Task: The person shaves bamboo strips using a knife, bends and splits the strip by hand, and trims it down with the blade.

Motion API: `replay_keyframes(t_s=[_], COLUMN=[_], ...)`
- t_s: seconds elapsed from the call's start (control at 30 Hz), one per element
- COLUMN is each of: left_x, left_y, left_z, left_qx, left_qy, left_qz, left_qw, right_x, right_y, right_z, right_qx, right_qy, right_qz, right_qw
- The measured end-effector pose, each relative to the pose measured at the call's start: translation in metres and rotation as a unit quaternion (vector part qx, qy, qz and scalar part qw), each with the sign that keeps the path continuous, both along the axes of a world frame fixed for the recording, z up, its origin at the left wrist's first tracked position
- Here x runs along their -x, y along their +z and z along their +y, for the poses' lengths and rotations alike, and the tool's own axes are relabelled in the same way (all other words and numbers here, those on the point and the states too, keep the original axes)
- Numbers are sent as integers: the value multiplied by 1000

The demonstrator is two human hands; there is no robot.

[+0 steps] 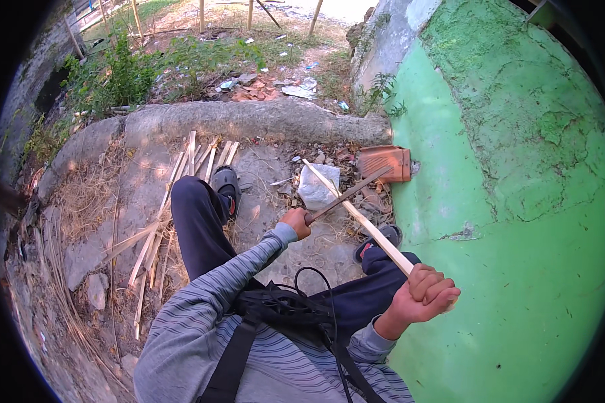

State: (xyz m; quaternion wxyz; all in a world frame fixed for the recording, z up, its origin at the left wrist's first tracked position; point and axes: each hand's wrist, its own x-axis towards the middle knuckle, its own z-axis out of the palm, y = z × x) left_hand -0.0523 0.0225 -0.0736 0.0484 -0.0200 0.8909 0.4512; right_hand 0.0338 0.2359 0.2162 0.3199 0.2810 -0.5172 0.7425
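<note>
My left hand (296, 224) is closed around the handle of a long dark-bladed knife (367, 182), whose blade points up and to the right. In my right hand (423, 294) is the near end of a long pale strip of bamboo (382, 240), held in a fist. The strip slants away to the upper left, and the blade crosses it partway along. Behind the crossing lies a whitish block (318, 187) on the ground. Whether the strip's far end rests on the block, I cannot tell.
Several split bamboo strips (156, 243) lie left of my leg. A terracotta roof tile (385, 163) leans by the green wall (494, 282) on the right. A low concrete kerb (249, 121) runs across ahead, with plants (124, 77) and litter beyond. My shoes flank the block.
</note>
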Motion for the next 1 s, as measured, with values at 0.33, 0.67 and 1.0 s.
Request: replay_keyframes(t_s=[0.33,0.67,1.0], left_x=[5,-10,-17], left_y=[6,20,-16], left_z=[0,14,2], left_qx=[46,-14,-9], left_qy=[0,-39,15], left_qz=[-11,-8,-49], left_qw=[999,999,999], right_x=[-17,6,5], right_y=[36,17,31], right_z=[8,14,38], right_qx=[49,85,188], right_qy=[-45,-70,-196], right_qz=[7,-54,-75], right_qw=[998,992,959])
